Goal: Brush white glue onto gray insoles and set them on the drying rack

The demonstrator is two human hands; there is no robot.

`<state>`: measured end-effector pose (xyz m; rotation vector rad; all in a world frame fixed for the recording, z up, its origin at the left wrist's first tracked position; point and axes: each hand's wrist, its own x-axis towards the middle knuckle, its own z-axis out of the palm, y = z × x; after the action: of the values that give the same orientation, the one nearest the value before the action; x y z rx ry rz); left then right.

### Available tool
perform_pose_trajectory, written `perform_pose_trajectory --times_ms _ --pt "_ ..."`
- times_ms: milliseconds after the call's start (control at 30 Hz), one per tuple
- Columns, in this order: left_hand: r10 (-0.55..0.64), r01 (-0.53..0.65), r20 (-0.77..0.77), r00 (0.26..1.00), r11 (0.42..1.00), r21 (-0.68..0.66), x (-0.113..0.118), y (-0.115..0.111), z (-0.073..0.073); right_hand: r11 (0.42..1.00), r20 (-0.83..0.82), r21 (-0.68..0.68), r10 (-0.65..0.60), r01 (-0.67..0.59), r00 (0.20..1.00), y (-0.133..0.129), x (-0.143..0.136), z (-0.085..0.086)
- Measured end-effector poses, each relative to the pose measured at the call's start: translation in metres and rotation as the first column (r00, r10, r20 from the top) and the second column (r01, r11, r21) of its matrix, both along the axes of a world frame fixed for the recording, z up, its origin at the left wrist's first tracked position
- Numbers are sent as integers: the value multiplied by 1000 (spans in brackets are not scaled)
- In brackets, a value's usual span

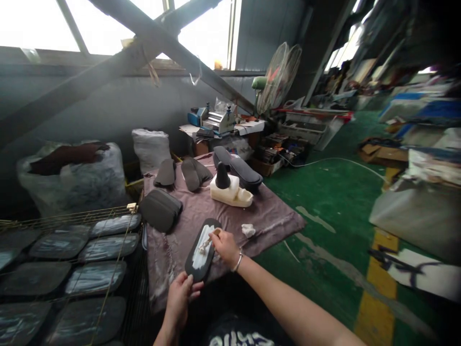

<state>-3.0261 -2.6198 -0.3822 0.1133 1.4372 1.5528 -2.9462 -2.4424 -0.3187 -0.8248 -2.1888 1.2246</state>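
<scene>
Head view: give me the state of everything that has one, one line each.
Dark pad: partly coated with white paste
Brush: in the right hand, tip on the paste
Left hand: fingers gripping the pad's near end
Container: upright, black cone on top
White wad: crumpled, lying on the cloth
Cloth: wrinkled, stained white in places
Pads on the rack: several streaked white
Fan: running or not, cannot tell

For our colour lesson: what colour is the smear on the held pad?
The smear is white; the head view shows it.

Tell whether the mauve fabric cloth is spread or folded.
Spread: the mauve fabric cloth lies out wide beneath the stacked dark-grey oval pads.
</scene>
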Motion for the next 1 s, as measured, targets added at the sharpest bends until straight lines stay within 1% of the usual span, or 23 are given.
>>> perform_pose_trajectory --times_ms 67,200,267,367,433,500,567,667,733,800,900,1000 --pt "-3 3 -1 1000 1000 -2 0 0 -1 999 13 -41 18 -17 1000 -1 -2 0" --pt "-9 9 10 1000 1000 -6 -1 0 -1 989 36 -102 109 -105 993 -13 -6 0" --pt "-15 15 7 1000 1000 -6 -1 -1 0 993 31 -88 83 -80 996 -14 -8 1" --pt "-27 27 2 1000 1000 -3 -1 -1 1 997 13 -71 8 -7 1000 -9 -11 3" --pt "-20 20 4 1000 1000 -6 0 0 1 996 11 -92 10 -9 1000 -10 -12 2" --pt "-9 9 10 1000 1000 -7 0 0 1 993 12 -112 39 -38 999 -14 -14 -1" --pt "4 -4 19 1000 1000 -7 1 1 2 994 5 -101 45 -44 999 -16 -16 -5" --pt "15 -15 24 1000 1000 -8 1 2 5 999 -22 -31 -18 17 1000 -9 -14 -10" --pt "12 -12 22 1000 1000 -8 1 1 6 998 -50 31 -56 58 997 5 -9 -10" --pt "5 -5 22 1000 1000 -14 1 1 5 992 -82 103 -62 70 995 21 -1 -7" --pt "5 -4 23 1000 1000 -24 1 0 2 968 -118 245 -20 48 993 43 8 -1" --pt "2 -2 32 999 1000 -26 0 1 -2 917 -113 399 72 -21 991 57 11 3"
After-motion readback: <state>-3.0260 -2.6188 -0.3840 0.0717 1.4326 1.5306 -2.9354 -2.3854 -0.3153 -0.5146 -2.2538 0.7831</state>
